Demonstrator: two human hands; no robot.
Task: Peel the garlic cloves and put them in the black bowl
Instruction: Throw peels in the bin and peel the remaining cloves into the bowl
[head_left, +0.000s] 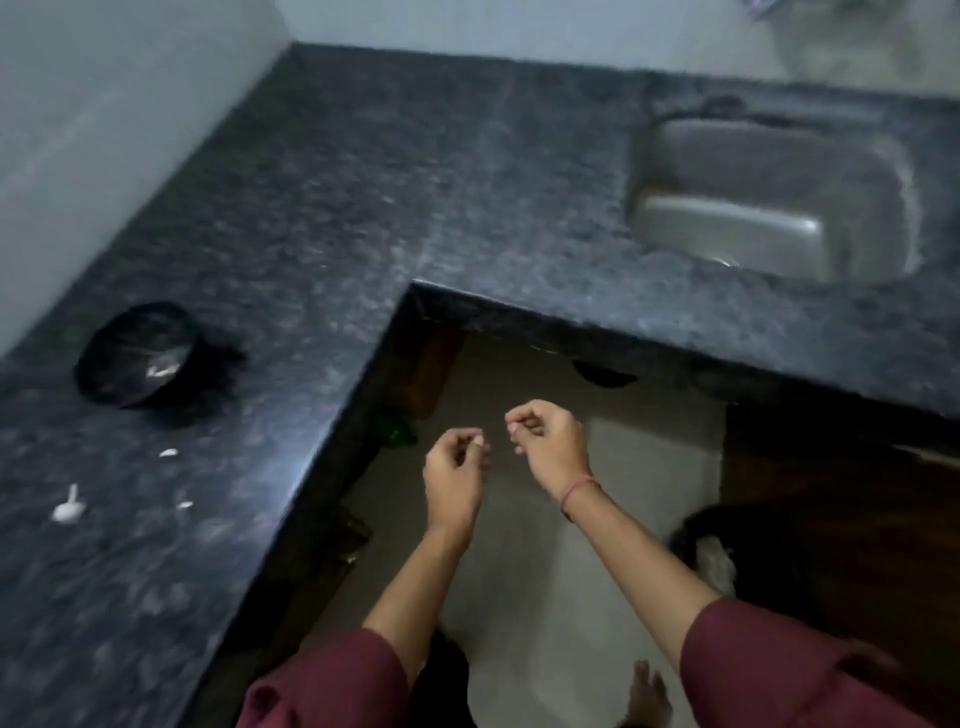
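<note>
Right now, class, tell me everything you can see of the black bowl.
The black bowl is small and round, with a glossy inside that looks like plastic. It stands upright on the stone counter, near the wall on the left. A few pale pieces, likely garlic, lie in its bottom. Only the counter touches it.

My count from here
I see 1 left hand (454, 470), 1 right hand (548, 447), 1 black bowl (143, 356), 1 steel sink (769, 197), 3 white garlic bits (67, 506).

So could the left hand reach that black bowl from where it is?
Probably yes. The left hand hangs over the floor beside the counter, and nothing stands on the counter between it and the black bowl.
</note>
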